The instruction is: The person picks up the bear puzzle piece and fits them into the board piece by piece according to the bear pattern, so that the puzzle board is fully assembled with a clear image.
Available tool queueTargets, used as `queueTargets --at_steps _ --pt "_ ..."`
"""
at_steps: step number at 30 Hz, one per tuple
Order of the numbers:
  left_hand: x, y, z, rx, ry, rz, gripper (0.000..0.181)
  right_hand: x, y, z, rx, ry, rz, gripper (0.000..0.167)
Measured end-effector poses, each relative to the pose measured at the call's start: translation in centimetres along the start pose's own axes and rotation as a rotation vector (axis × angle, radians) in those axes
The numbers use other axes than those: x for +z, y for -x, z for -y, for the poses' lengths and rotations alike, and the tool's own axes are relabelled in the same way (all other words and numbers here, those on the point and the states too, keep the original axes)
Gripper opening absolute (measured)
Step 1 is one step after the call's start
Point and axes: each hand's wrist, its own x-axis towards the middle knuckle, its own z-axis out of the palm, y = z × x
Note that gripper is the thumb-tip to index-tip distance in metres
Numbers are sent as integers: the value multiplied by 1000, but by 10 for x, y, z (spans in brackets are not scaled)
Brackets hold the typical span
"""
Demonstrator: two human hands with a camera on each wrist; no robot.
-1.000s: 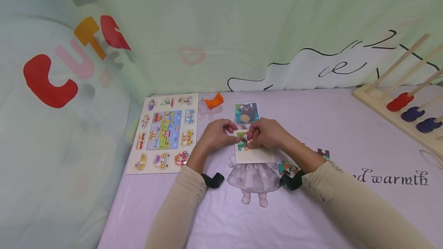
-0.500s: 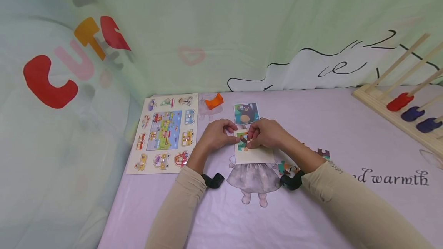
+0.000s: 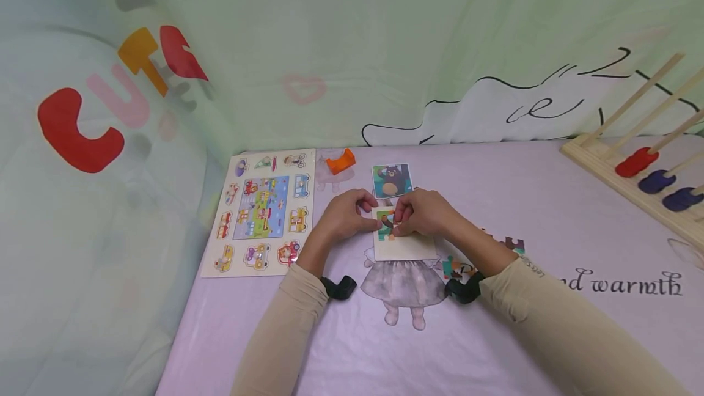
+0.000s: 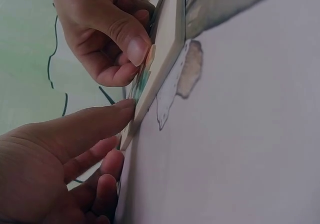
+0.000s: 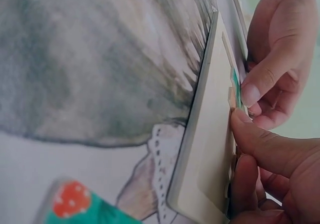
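A small pale wooden puzzle board (image 3: 406,249) lies on the table between both hands. Joined jigsaw pieces (image 3: 385,231) in green, orange and brown cover its upper left. My left hand (image 3: 345,211) holds the board's left side, thumb over the joined pieces and fingers curled by the edge. From the other side my right hand (image 3: 428,211) pinches a jigsaw piece by its thumb and forefinger at the right end of the joined ones; the fingers hide most of it. Just above the board lies a picture card (image 3: 392,180) of a dark bear.
Loose jigsaw pieces (image 3: 456,267) lie beside and partly under the right forearm, with another piece (image 3: 514,243) beyond it. A vehicle puzzle board (image 3: 308,200) stands left, near an orange plastic piece (image 3: 341,161). A wooden bead rack (image 3: 599,164) stands at the right.
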Motion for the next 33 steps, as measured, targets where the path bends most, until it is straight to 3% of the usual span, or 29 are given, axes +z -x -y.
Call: queueTargets --at_steps 6,10,33 --pt "-2 -1 2 92 -60 60 27 -1 -1 -1 -10 -4 12 16" --pt "-2 -1 3 112 -80 82 21 0 -2 -2 -12 -9 13 15" --pt "0 0 -3 46 -58 46 18 2 -7 0 26 51 -35 19"
